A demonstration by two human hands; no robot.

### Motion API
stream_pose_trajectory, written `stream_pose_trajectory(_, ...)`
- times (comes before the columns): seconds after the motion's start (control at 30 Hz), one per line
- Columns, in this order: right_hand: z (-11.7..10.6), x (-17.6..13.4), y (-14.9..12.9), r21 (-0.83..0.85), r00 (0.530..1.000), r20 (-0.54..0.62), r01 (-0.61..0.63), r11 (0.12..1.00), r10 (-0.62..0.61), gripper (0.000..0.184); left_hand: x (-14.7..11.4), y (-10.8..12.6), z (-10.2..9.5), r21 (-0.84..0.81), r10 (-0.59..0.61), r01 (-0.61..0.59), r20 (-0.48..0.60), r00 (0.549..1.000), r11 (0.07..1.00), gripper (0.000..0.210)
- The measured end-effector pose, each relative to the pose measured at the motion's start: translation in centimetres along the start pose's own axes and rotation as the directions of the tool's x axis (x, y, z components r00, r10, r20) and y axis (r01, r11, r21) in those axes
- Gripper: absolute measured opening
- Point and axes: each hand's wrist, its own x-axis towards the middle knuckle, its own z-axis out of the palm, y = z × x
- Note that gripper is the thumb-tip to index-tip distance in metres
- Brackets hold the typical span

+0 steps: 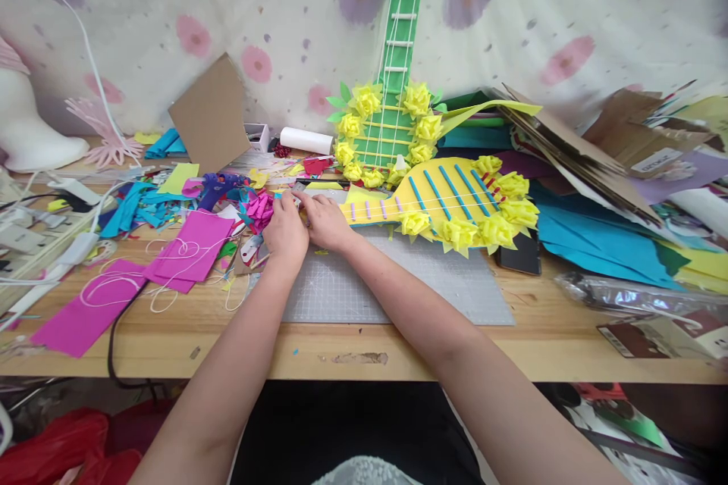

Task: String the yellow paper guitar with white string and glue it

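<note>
Guitar in yellow, neck reaching your right hand, left hand just beside, fingers bent, any pinch unclear

You are in a craft workspace: your pale wooden worktop carries a grey gridded cutting mat, a dark-blue plastic glue gun and rectangular magenta sheets.
</note>
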Motion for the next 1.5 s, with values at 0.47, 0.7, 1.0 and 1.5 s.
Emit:
stream_pose_trajectory(0.47,-2.6,-0.9,0.4,0.283,0.989,-0.134,-0.027,0.959,0.067,0.059,0.1,-2.1,1.0,-0.575,0.024,-0.112,-0.159,0.987,0.810,0.041)
stream_pose_trajectory(0.7,-2.4,-1.3,1.1,0.349,0.964,-0.056,-0.224,0.910,0.259,0.015,-0.1,-1.5,1.8,-0.907,-0.140,0.106,0.053,0.989,0.408,0.031)
stream_pose_trajectory(1.0,-1.4,-1.3,1.6,0.304,0.970,-0.113,-0.173,0.937,0.216,0.023,-0.8,-1.0,1.4,-0.948,-0.177,0.229,0.192,0.965,0.221,0.027)
stream_pose_trajectory(1.5,-3.1,-1.7,1.2,0.196,0.951,-0.041,-0.291,0.936,0.305,0.029,-0.6,-1.2,2.4,-0.914,-0.232,0.211,0.134,0.963,0.348,0.014)
